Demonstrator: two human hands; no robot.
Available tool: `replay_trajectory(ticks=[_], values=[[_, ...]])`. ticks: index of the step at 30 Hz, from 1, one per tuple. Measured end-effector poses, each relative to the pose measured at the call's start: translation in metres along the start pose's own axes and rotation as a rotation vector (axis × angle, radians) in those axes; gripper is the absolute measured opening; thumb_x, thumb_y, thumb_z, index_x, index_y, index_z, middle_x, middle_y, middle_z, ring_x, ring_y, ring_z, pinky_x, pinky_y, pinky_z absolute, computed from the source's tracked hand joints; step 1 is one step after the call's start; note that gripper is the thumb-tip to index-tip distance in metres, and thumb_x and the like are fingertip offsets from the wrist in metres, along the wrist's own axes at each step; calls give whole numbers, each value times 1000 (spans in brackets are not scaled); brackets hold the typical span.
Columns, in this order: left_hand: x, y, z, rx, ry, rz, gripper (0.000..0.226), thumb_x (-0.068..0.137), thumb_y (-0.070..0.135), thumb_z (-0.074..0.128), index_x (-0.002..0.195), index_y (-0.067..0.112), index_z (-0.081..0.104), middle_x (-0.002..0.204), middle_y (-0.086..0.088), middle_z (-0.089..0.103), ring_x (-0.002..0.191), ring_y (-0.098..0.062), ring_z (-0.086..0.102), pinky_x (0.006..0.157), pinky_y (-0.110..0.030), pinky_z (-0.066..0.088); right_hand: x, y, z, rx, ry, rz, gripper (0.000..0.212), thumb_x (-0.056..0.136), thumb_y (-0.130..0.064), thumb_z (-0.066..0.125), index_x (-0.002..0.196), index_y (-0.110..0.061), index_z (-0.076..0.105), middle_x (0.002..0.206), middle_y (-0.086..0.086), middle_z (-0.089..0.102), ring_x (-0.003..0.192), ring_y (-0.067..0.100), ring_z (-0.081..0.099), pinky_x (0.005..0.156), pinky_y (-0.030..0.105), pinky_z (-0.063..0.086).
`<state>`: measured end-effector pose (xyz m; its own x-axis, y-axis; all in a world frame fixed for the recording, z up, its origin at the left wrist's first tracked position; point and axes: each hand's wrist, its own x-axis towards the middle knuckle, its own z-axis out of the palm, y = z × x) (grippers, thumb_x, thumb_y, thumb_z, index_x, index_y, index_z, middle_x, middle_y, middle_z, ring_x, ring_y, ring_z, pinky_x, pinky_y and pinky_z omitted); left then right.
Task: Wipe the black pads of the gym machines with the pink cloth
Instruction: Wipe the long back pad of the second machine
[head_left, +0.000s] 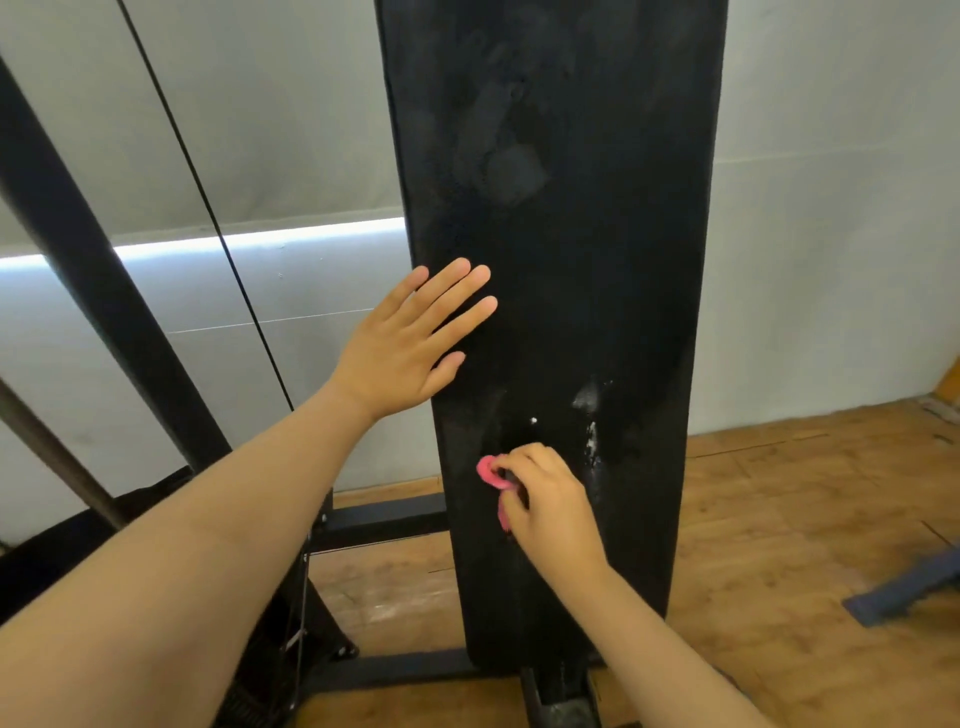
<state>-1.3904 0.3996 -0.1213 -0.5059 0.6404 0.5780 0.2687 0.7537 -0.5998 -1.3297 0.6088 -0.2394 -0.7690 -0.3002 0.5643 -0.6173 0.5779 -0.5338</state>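
- The left hand (410, 338) lies flat, fingers straight and slightly spread, on the left edge of the long black padded bench board (597, 260), likely steadying it.
- The right hand (545, 499) bunches the small pink cloth (491, 473) in curled fingers, pressing it low on the pad beside whitish smears (592, 415), probably scrubbing there.

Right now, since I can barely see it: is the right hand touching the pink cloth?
Touching. The head view shows the right hand curled round the pink cloth, gripping it with no gap between them.

head view, close, facing down the pad (561, 312)
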Motion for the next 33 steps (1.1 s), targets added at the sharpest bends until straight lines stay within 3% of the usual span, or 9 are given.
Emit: replay_trajectory(ticks=[6, 10, 13, 17, 20, 22, 25, 28, 33], values=[[-3, 2, 10, 10, 52, -23, 57, 99, 30, 31, 153, 19, 21, 159, -8, 17, 148, -25, 11, 120, -43, 9, 66, -28, -54, 92, 304, 14, 27, 88, -7, 62, 114, -15, 64, 109, -7, 55, 102, 5, 51, 85, 10, 41], [-2, -5, 14, 8, 71, 40, 53, 102, 34, 21, 153, 18, 17, 161, -6, 7, 149, -22, 2, 120, -40, 3, 75, -28, -34, -102, 240, -120, 30, 85, 0, 64, 113, -11, 66, 109, 3, 61, 101, 15, 54, 82, 18, 44], [-3, -17, 16, 49, 56, 124, 54, 104, 39, 15, 154, 18, 13, 162, -4, -5, 149, -21, -2, 120, -38, -1, 36, -6, -2, -190, 49, -212, 35, 76, 4, 72, 106, -12, 68, 107, 2, 61, 99, 18, 57, 75, 26, 54], [-2, -25, 15, 74, 28, 183, 57, 103, 44, 12, 154, 18, 13, 161, -2, -7, 148, -21, -3, 120, -38, -2, -12, 14, 19, -201, -114, -197, 47, 59, 6, 84, 100, -14, 71, 102, -1, 64, 94, 14, 63, 68, 21, 57], [-1, -25, 17, 47, 27, 187, 57, 103, 45, 11, 154, 18, 12, 161, -2, -8, 148, -21, -3, 120, -38, -3, -7, 7, 8, -175, -36, -158, 39, 69, 4, 77, 104, -13, 71, 102, -1, 63, 94, 14, 61, 75, 19, 55], [1, -41, 13, 62, 25, 305, 57, 103, 44, 10, 154, 19, 10, 161, -2, -8, 148, -20, -5, 120, -37, -4, 10, -12, -9, -106, 103, -155, 34, 76, 2, 67, 108, -10, 69, 104, 2, 62, 97, 14, 57, 85, 11, 45], [12, -74, 0, 98, -43, 511, 54, 105, 38, 15, 155, 20, 6, 161, -2, -6, 149, -19, -4, 121, -36, -2, 48, -40, -19, -113, 234, -210, 32, 80, 1, 63, 112, -6, 67, 105, 7, 62, 97, 19, 55, 83, 18, 42], [13, -77, -5, 91, -72, 519, 55, 104, 34, 24, 154, 19, 9, 161, -4, 3, 149, -19, -2, 121, -36, 0, 64, -53, -3, -236, 177, -253, 40, 73, 4, 70, 112, -7, 67, 107, 8, 63, 97, 24, 57, 69, 25, 52], [9, -72, -1, 76, -38, 479, 53, 104, 32, 29, 154, 19, 15, 160, -2, 10, 148, -20, 4, 120, -38, 2, 30, -31, 18, -271, 56, -219, 58, 60, 6, 82, 113, -12, 67, 110, 3, 64, 100, 22, 60, 65, 23, 56]])
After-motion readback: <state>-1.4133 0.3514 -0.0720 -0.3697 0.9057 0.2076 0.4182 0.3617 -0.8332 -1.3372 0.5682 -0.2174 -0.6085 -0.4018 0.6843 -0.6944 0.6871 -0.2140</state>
